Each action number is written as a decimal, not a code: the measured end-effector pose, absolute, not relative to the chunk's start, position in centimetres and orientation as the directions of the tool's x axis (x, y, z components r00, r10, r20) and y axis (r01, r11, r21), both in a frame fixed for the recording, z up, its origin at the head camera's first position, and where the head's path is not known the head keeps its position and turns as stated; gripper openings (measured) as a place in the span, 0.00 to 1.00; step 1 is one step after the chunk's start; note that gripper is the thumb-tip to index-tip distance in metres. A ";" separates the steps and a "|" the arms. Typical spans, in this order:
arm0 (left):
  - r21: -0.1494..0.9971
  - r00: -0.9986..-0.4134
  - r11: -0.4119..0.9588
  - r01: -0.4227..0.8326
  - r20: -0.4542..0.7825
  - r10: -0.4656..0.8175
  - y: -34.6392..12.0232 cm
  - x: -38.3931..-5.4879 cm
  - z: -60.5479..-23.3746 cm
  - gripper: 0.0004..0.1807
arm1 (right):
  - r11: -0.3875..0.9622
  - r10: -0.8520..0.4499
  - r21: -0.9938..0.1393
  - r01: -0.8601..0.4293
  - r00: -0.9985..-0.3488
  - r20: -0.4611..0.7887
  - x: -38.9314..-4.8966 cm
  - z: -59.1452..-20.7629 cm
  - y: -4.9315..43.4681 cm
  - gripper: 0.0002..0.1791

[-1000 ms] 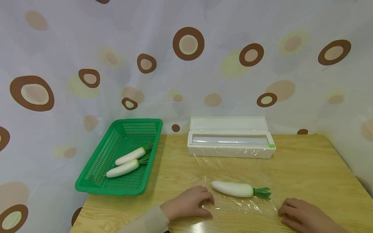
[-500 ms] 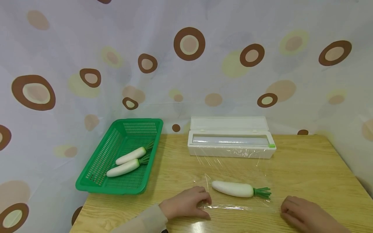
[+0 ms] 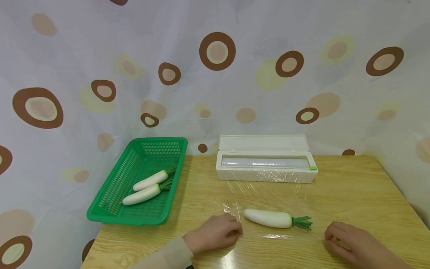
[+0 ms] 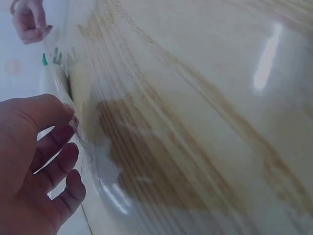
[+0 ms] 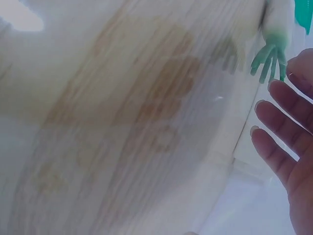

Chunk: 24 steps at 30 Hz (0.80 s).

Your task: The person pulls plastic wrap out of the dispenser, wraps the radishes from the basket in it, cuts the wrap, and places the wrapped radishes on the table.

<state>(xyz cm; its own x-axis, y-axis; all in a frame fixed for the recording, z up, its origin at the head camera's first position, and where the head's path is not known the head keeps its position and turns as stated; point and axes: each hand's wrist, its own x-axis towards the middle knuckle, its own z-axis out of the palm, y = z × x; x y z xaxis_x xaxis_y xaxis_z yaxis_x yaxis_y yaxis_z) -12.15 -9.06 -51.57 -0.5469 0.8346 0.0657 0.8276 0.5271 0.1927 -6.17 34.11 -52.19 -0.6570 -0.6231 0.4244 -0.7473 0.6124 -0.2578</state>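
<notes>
A white radish (image 3: 268, 218) with green stalks lies crosswise on clear cling film (image 3: 277, 236) spread over the table. To the left of its tip, my left hand (image 3: 215, 232) pinches the film's near edge; in the left wrist view, thumb and forefinger (image 4: 61, 117) meet on the crumpled film while the other fingers curl loosely. Right of the stalks, my right hand (image 3: 357, 243) pinches the film's other near corner, thumb and forefinger together. In the right wrist view its remaining fingers (image 5: 279, 120) are spread below the radish stalks (image 5: 269, 63).
Behind the radish stands a white cling film box (image 3: 265, 175) with its lid up and a roll (image 3: 265, 162) inside; the film runs from it towards me. A green basket (image 3: 168, 209) holding two radishes (image 3: 142, 195) sits on the left. A patterned curtain (image 3: 248, 93) hangs behind.
The near edge of the film has flattened into a straighter strip in front of the radish. My left hand has shifted slightly left and its fingers have closed in; the right hand has shifted slightly right.
</notes>
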 end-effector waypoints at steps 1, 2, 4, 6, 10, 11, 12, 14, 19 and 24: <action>0.195 -0.544 0.523 0.830 0.075 0.836 -9.1 -12.2 -51.5 0.04 | 0.614 -0.621 -0.264 -0.744 -0.661 0.420 -6.2 -52.1 34.1 0.28; 0.200 -0.542 0.518 0.832 0.089 0.836 -9.2 -12.2 -51.5 0.04 | 0.615 -0.620 -0.269 -0.741 -0.666 0.415 -6.1 -52.0 34.1 0.28; 0.202 -0.537 0.509 0.837 0.121 0.835 -9.2 -12.3 -51.4 0.05 | 0.617 -0.618 -0.287 -0.732 -0.678 0.399 -6.1 -51.9 34.1 0.28; 0.199 -0.534 0.503 0.841 0.151 0.832 -9.1 -12.4 -51.3 0.06 | 0.621 -0.618 -0.301 -0.724 -0.688 0.380 -6.2 -51.7 34.1 0.27; 0.168 -0.536 0.511 0.843 0.169 0.827 -9.0 -12.4 -51.0 0.08 | 0.628 -0.616 -0.307 -0.715 -0.698 0.365 -6.3 -51.4 34.2 0.26; 0.161 -0.538 0.516 0.841 0.167 0.826 -8.9 -12.5 -51.0 0.08 | 0.629 -0.614 -0.302 -0.716 -0.696 0.371 -6.4 -51.4 34.1 0.26; 0.153 -0.543 0.522 0.839 0.166 0.823 -8.9 -12.6 -50.9 0.08 | 0.631 -0.611 -0.293 -0.718 -0.693 0.382 -6.4 -51.4 34.1 0.26; 0.148 -0.551 0.531 0.834 0.174 0.816 -8.9 -12.8 -50.7 0.08 | 0.629 -0.608 -0.275 -0.727 -0.680 0.409 -6.5 -51.4 34.1 0.26; 0.168 -0.554 0.528 0.833 0.227 0.801 -8.9 -13.4 -50.2 0.08 | 0.611 -0.607 -0.237 -0.755 -0.639 0.472 -7.0 -51.3 34.1 0.22; 0.195 -0.562 0.528 0.827 0.253 0.787 -8.7 -13.6 -50.3 0.07 | 0.614 -0.599 -0.219 -0.758 -0.629 0.495 -7.5 -51.2 34.2 0.07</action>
